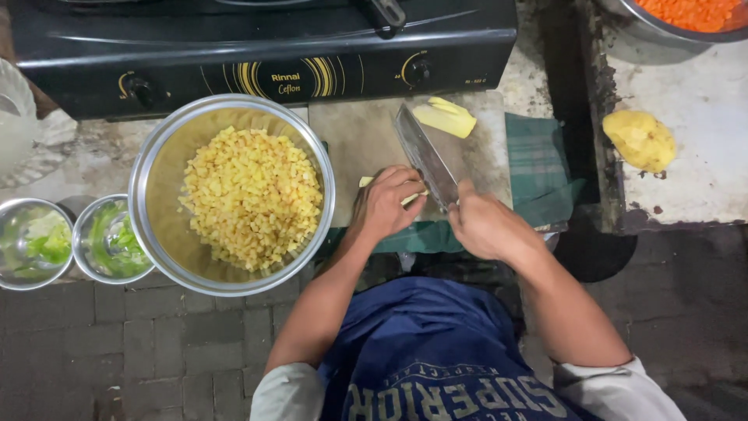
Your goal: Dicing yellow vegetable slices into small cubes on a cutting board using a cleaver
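far left, part of a pale glass dish [17, 129] sits at the edge of the counter. below it stand two small steel bowls [35, 243] side by side, touching, both holding green chopped vegetables. just to their right is a big steel bowl [148, 168], touching the nearer small one, and it is heaped with small yellow potato cubes [253, 196]. behind all this runs a black gas stove [257, 54] with two knobs on its front.

next comes the wooden cutting board [354, 136], lying on a green cloth [538, 160] that sticks out on its right side. the left hand [387, 204] rests near the front edge of the board, fingers curled down and pressed on pale potato strips [411, 198]; only their ends peep out on either side of the hand. just beside it the right hand [483, 226] is closed tight around the handle of a broad knife [425, 156], the handle itself hidden in the fist. the blade runs up and away to the left, its edge down by the left fingertips at the strips. a peeled potato piece [446, 117] lies at the far end of the board, just past the blade's tip.

further right, across a dark gap, a whole peeled potato [640, 140] sits on a stained pale surface, and the rim of a bowl of orange chopped carrot [689, 14] shows in the top corner.
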